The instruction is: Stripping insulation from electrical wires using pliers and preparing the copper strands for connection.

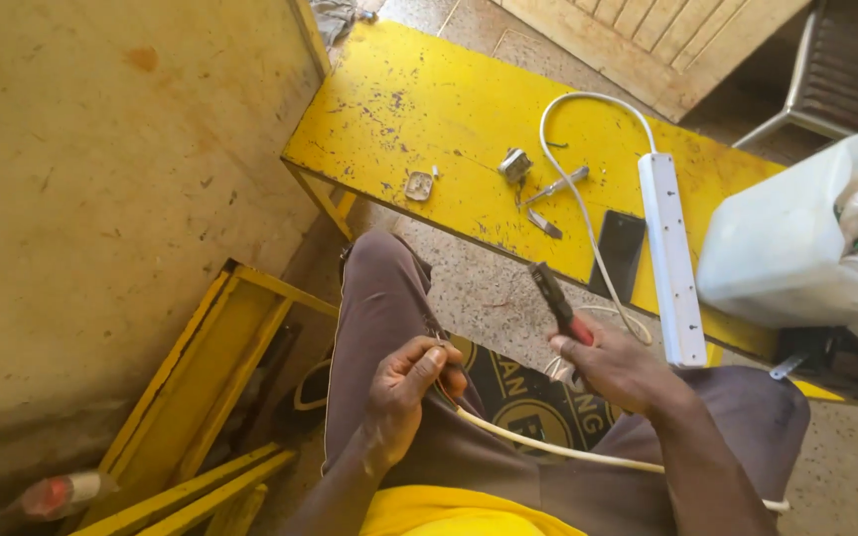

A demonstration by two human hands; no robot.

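we are seated, knees up, before a yellow surface [419, 89]. our left hand [404, 392] has its fingers pinched together on the end of a white cable [548, 449], which runs from there across our lap and off to the lower right. our right hand [620, 369] has its fingers clamped on the red handle of pliers [555, 298] — the dark tip points up and left, above the gap between our knees.

on the surface lie a white power strip [672, 258] with its own cord looping up and back, a dark phone [620, 250] just beside it, a screwdriver [555, 187], and plug parts [515, 164] — a small cover [418, 186] sits apart to their left. a white plastic bag [796, 243] rests at the right end.
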